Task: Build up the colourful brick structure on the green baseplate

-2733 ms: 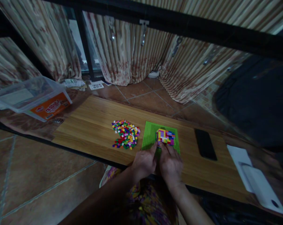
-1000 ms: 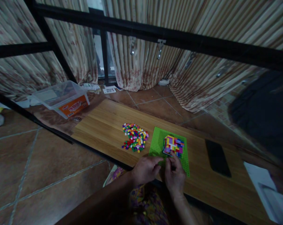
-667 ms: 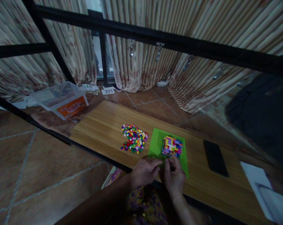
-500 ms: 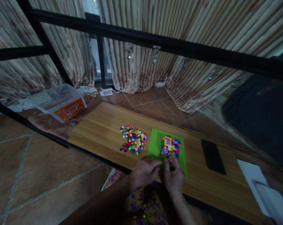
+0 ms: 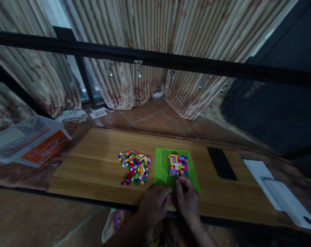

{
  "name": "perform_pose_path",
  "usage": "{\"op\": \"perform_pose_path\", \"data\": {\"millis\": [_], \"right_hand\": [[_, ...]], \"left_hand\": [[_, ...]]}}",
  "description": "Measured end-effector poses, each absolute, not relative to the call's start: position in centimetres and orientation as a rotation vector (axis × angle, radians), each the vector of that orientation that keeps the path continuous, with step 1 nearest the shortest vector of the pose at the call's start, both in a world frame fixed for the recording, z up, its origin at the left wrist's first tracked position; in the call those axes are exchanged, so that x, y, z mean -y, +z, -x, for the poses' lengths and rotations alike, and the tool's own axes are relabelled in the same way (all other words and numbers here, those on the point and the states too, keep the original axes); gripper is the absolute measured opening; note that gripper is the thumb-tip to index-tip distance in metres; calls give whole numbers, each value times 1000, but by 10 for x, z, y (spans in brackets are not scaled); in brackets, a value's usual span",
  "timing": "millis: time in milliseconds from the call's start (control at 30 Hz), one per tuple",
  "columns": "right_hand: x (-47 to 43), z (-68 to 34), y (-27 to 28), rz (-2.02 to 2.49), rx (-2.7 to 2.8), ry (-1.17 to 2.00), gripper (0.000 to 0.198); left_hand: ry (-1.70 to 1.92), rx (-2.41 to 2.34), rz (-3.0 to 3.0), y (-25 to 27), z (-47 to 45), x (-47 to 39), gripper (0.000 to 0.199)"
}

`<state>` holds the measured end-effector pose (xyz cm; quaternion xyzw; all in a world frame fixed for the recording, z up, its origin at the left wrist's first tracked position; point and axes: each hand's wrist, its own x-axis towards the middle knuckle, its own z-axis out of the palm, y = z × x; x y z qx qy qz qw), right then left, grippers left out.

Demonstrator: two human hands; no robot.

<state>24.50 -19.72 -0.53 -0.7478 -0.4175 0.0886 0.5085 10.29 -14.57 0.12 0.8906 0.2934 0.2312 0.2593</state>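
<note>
A green studded baseplate (image 5: 160, 161) lies on the wooden board, bearing a low block built of many small coloured toy bricks (image 5: 178, 164). At the plate's front edge my right hand (image 5: 188, 199) is closed, thumb and forefinger pinched just in front of the brick block; whatever they hold is too small to make out. My left hand (image 5: 155, 204) rests beside it at the plate's front left corner, its fingers curled together and their contents hidden. Left of the plate, a loose pile of small coloured bricks (image 5: 137, 168) is spread out.
A black phone (image 5: 221, 163) lies right of the baseplate on the wooden board (image 5: 93, 161). Beyond the board's right end are white flat items (image 5: 286, 195). A clear plastic box (image 5: 34, 137) with an orange label stands to the left. A dark metal bar (image 5: 155, 56) crosses in front of curtains.
The view has swung, so the board and bricks appear further left. My right hand has drawn back slightly from the top of the brick block to its front edge.
</note>
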Motion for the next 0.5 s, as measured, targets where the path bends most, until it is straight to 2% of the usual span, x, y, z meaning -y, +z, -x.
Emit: {"op": "perform_pose_path", "data": {"millis": [167,433,500], "right_hand": [[199,-241,-2,1834,963,289,22],[197,-240,-6,1841,980,257,16],[197,-237,-7,1851,956,241,15]], "left_hand": [[556,-779,-2470,4,-101,147,19],[658,-621,-2536,-6,-95,141,14],[629,-646,-2539,-11,-92,141,20]]}}
